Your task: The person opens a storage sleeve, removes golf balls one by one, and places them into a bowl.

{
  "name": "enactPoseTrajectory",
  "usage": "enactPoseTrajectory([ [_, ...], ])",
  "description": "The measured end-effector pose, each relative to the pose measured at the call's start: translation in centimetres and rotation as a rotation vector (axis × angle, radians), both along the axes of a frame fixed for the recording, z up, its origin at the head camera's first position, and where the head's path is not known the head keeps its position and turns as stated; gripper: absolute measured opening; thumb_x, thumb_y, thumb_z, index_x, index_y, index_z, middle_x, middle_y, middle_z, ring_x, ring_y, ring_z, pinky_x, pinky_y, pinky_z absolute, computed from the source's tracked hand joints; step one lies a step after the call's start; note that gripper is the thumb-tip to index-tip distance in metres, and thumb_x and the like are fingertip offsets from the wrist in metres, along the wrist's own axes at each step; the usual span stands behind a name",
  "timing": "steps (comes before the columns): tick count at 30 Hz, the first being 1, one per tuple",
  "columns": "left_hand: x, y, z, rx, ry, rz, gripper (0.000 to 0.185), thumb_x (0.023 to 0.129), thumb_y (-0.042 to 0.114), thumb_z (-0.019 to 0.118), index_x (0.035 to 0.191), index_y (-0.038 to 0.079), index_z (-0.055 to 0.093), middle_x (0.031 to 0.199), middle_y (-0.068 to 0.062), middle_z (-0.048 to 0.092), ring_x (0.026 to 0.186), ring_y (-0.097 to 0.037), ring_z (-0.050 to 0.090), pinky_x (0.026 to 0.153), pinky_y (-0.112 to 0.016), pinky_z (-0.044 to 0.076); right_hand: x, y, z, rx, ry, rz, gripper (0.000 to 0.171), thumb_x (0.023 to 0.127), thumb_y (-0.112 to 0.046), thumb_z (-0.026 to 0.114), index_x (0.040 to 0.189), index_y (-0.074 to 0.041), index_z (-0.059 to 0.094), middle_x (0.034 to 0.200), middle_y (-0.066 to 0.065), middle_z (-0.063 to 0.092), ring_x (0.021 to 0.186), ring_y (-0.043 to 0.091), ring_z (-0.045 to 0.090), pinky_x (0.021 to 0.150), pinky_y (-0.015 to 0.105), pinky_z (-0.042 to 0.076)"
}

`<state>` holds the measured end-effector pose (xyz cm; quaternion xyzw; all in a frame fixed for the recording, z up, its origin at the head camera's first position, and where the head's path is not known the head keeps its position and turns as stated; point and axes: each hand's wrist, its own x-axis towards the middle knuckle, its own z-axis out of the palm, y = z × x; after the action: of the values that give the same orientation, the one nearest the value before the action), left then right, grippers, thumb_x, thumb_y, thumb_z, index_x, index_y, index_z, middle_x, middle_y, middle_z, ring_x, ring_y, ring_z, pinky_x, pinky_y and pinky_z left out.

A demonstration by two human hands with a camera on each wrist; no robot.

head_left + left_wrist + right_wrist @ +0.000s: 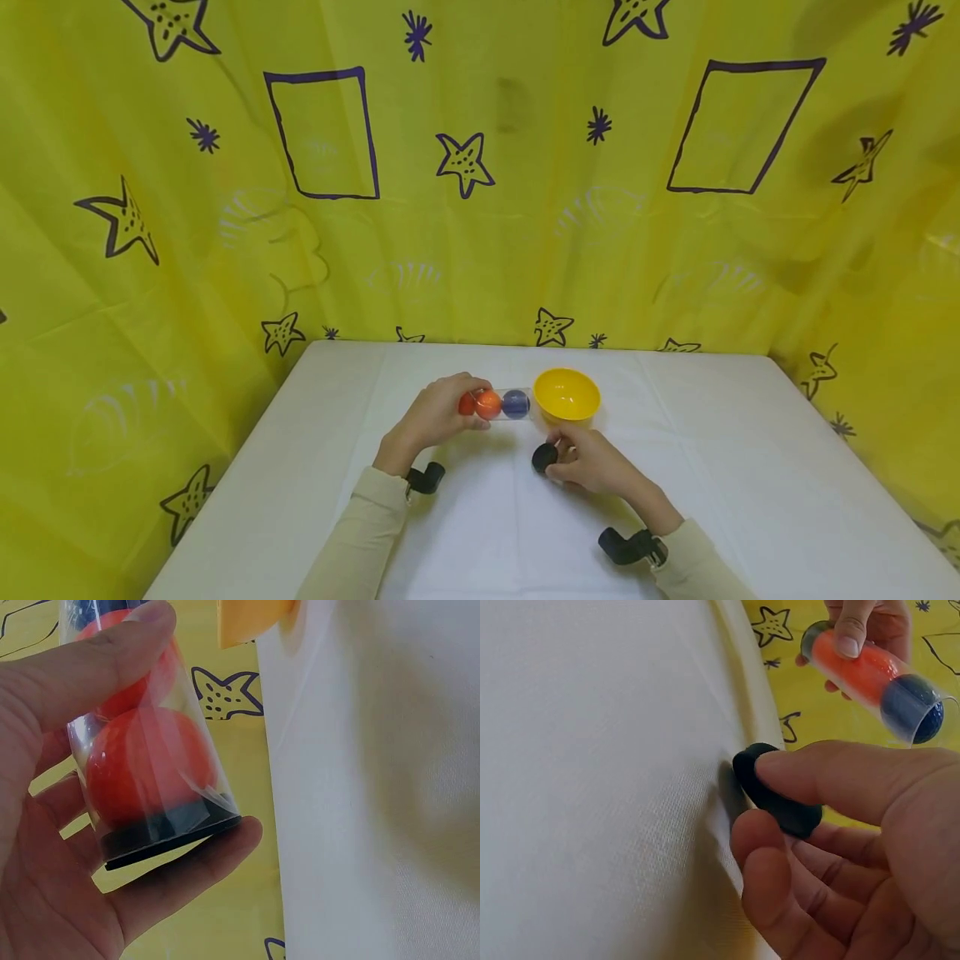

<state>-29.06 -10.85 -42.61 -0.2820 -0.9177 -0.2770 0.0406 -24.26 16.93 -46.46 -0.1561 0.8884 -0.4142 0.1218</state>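
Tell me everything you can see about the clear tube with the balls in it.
The tube is clear thin plastic, held sideways above the white table by the left hand, whose fingers curl round its capped end. That end has a black cap. The other end looks open and points toward the yellow bowl. Inside sit two orange-red balls and a dark blue ball nearest the open end.
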Motion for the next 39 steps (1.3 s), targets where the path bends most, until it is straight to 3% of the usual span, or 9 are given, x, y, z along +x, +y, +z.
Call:
enactPoseTrajectory([
  [6,0.1,0.1,0.0,0.011,-0.018,-0.001,0.047,0.081,0.023,0.088,0.123,0.015,0.07,0.103,0.002,0.068,0.094,-0.016,0.06,0.087,-0.037,0.053,0.1,0.2,-0.1,0.048,-0.005,0.02,0.029,0.088,-0.01,0.077,0.112,-0.003,0.061,0.069,0.003,0.06,0.057,0.017,0.056,0.056,0.026,0.048],
  [17,0.1,0.2,0.0,0.02,-0.031,-0.011,0.047,0.08,0.022,0.089,0.123,0.015,0.07,0.103,0.002,0.067,0.094,-0.016,0.059,0.088,-0.036,0.053,-0.1,0.3,-0.5,0.073,-0.032,0.011,0.023,0.092,-0.011,0.074,0.109,-0.005,0.062,0.064,0.003,0.058,0.053,0.016,0.054,0.056,0.026,0.047],
  [22,0.0,0.2,0.0,0.038,-0.028,-0.025,0.048,0.08,0.022,0.089,0.123,0.015,0.07,0.104,0.002,0.067,0.094,-0.016,0.059,0.088,-0.036,0.052,-0.1,0.4,-0.1,0.053,-0.054,0.025,0.023,0.094,-0.015,0.073,0.111,-0.005,0.061,0.067,0.004,0.06,0.054,0.016,0.056,0.055,0.027,0.049],
  [31,0.2,0.4,0.1,0.09,-0.06,-0.039,0.049,0.08,0.024,0.089,0.124,0.017,0.071,0.108,0.001,0.068,0.098,-0.017,0.06,0.093,-0.039,0.052,-0.3,0.5,0.6,-0.05,-0.007,0.035,0.021,0.098,-0.016,0.067,0.114,-0.005,0.061,0.08,0.005,0.061,0.06,0.02,0.057,0.055,0.028,0.051],
  [39,0.7,0.9,0.5,0.087,-0.094,-0.047,0.048,0.082,0.027,0.088,0.126,0.018,0.07,0.111,0.001,0.065,0.101,-0.018,0.057,0.093,-0.039,0.051,-0.4,0.8,0.8,-0.163,0.034,0.047,0.038,0.099,-0.019,0.067,0.129,0.0,0.054,0.098,0.011,0.067,0.069,0.023,0.065,0.058,0.034,0.058],
])
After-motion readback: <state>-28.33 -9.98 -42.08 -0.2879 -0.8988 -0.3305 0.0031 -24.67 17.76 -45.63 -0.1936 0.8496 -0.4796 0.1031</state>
